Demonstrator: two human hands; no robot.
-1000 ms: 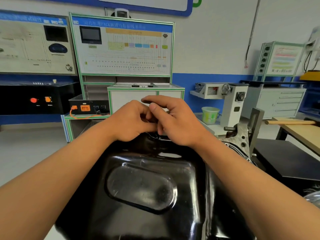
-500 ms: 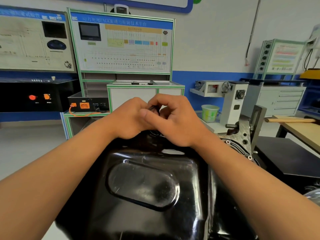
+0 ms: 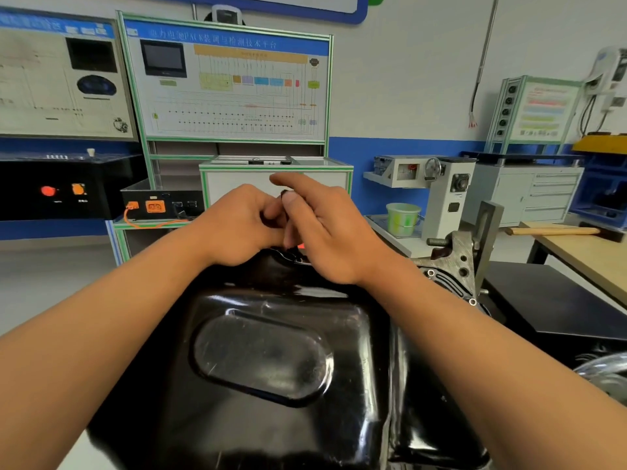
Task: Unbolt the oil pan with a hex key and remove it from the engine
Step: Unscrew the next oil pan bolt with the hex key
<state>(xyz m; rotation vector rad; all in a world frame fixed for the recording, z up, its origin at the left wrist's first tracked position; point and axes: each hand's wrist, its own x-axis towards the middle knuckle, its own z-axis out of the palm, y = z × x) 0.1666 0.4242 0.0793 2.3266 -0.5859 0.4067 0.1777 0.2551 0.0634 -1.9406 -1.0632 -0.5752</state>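
A glossy black stamped-metal oil pan (image 3: 271, 351) with an oval pressed panel fills the lower centre of the frame, and its rounded far edge runs just under both hands at mid-frame. Along the pan's left edge only pale grey floor (image 3: 44, 283) shows. Its right edge lies close against the grey cast-metal engine flange (image 3: 454, 262) with its bolt holes, and a dark flat bench (image 3: 559, 310) lies beyond that at the right. Both forearms reach in from the lower corners and converge over the far rim of the pan. The left hand (image 3: 237, 225) is curled into a loose fist, knuckles up, touching the right hand; whether it grips anything is hidden by its own fingers. The right hand (image 3: 325, 232) has its index finger stretched out towards the upper left. Its thumb and the other fingers are bent inward and pinch a small dark piece (image 3: 283, 193) at the thumb tip, too small to identify. Behind the hands, in the upper centre, stands a green-framed white wiring-diagram board (image 3: 230, 83). A wooden-handled hammer (image 3: 556, 231) lies on a light wood bench (image 3: 590, 259) at the right edge.
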